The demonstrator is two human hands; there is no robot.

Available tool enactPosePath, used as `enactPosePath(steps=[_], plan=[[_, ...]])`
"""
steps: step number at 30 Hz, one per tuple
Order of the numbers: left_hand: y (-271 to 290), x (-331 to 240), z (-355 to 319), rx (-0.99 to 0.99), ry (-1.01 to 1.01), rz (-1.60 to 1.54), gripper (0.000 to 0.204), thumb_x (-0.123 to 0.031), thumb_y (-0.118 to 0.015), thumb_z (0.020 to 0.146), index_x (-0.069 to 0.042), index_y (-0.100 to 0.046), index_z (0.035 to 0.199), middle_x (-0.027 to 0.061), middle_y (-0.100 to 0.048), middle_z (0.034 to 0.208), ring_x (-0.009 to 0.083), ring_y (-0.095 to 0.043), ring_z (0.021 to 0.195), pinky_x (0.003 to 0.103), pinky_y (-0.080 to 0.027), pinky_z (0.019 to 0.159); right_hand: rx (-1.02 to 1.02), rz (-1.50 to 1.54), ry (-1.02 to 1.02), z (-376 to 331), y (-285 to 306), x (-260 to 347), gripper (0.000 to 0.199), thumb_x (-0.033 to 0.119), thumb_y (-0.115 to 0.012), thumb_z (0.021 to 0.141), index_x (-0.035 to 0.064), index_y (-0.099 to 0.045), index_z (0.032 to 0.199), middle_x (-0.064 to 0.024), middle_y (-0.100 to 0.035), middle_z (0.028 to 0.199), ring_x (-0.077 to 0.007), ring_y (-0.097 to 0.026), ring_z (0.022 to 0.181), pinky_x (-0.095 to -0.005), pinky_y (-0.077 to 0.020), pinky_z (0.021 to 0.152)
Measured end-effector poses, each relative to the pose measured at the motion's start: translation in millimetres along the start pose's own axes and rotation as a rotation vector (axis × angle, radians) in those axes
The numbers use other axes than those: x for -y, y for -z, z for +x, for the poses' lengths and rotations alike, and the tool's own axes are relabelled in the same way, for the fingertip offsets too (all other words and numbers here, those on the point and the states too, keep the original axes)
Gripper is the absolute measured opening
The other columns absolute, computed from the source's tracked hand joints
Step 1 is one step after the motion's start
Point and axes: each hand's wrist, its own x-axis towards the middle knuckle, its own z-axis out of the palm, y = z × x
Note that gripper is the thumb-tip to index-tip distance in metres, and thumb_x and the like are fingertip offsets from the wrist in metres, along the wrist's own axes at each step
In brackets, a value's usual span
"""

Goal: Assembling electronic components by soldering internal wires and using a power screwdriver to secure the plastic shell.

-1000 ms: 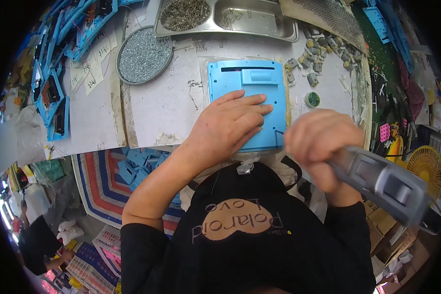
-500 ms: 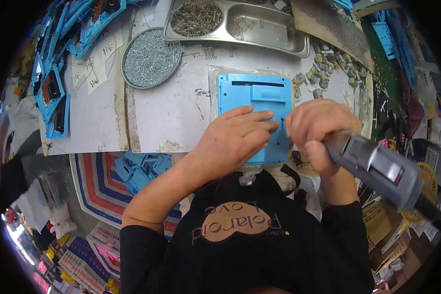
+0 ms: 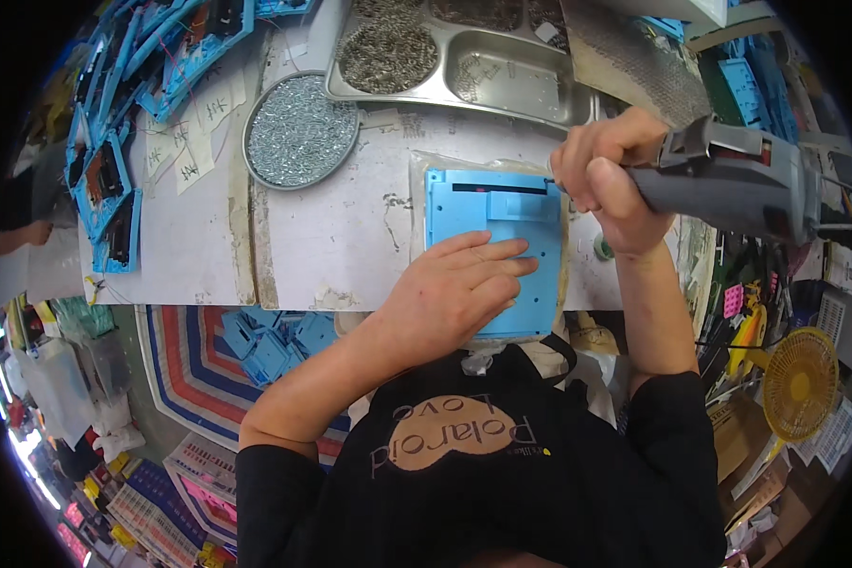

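A light blue plastic housing [image 3: 532, 305] lies flat near the table's front edge, on a clear plastic-covered pad. It has a dark slot along its far side, a raised block below that and small screw holes. My left hand [image 3: 459, 289] rests palm down across its left and middle part, fingers stretched out. My right hand [image 3: 611, 175] is wrapped round a grey electric screwdriver [image 3: 729, 185], whose body slants off to the right. The driver's tip is at the housing's far right corner; whether a screw sits under it is too small to tell.
A round dish of silvery screws [image 3: 301, 133] stands at the left. Behind is a metal tray [image 3: 511, 80] with springs and small parts. Blue housings with wires [image 3: 114, 204] pile up far left. More blue parts [image 3: 270, 346] lie below the table, and a yellow fan [image 3: 800, 383] stands at right.
My right hand and the screwdriver have moved away from me, from the housing's right side to its far right corner. My left hand stays on the housing. The view has shifted slightly.
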Motion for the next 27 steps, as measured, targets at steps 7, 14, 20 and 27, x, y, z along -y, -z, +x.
enactPosePath(steps=[7, 14, 20, 27], plan=[[-1.9, 1.2, -1.9, -0.084, -0.015, -0.061, 0.016, -0.011, -0.073, 0.088, -0.008, -0.065, 0.102, 0.0070, -0.071, 0.125, 0.0250, -0.063, 0.126, 0.046, -0.045, 0.111, 0.108, 0.005, -0.043, 12.0, 5.1, 11.0, 0.022, 0.026, -0.062, 0.098, 0.0065, -0.054, 0.105, 0.0005, -0.047, 0.060, -0.0112, -0.044, 0.054, -0.0300, -0.0395, 0.059], [2.6, -4.0, -15.5, -0.421, 0.177, -0.243, 0.015, -0.003, -0.075, 0.087, -0.009, -0.070, 0.099, 0.0072, -0.077, 0.113, 0.0244, -0.071, 0.114, 0.051, -0.038, 0.115, 0.255, 0.386, 0.049, 11.0, -39.3, 63.9, 0.025, 0.032, -0.068, 0.097, 0.0130, -0.056, 0.106, 0.0074, -0.055, 0.062, -0.0068, -0.052, 0.052, -0.0252, -0.0502, 0.058], [10.2, 0.7, -26.4, -0.504, 0.214, -0.233, 0.015, -0.002, -0.076, 0.085, -0.010, -0.071, 0.097, 0.0056, -0.078, 0.102, 0.0223, -0.074, 0.102, 0.052, -0.034, 0.116, 0.210, 0.436, -0.048, 7.0, -67.0, 54.5, 0.026, 0.032, -0.071, 0.096, 0.0126, -0.055, 0.103, 0.0061, -0.055, 0.059, -0.0079, -0.052, 0.050, -0.0259, -0.0506, 0.055], [42.4, 17.8, -25.5, -0.481, 0.169, 0.026, 0.021, -0.008, -0.082, 0.079, -0.010, -0.072, 0.096, 0.0056, -0.074, 0.107, 0.0252, -0.070, 0.104, 0.052, -0.040, 0.110, 0.258, 0.332, 0.051, 31.2, -73.2, 39.8, 0.021, 0.029, -0.061, 0.100, 0.0110, -0.056, 0.109, 0.0066, -0.051, 0.060, -0.0084, -0.050, 0.053, -0.0281, -0.0487, 0.061]])
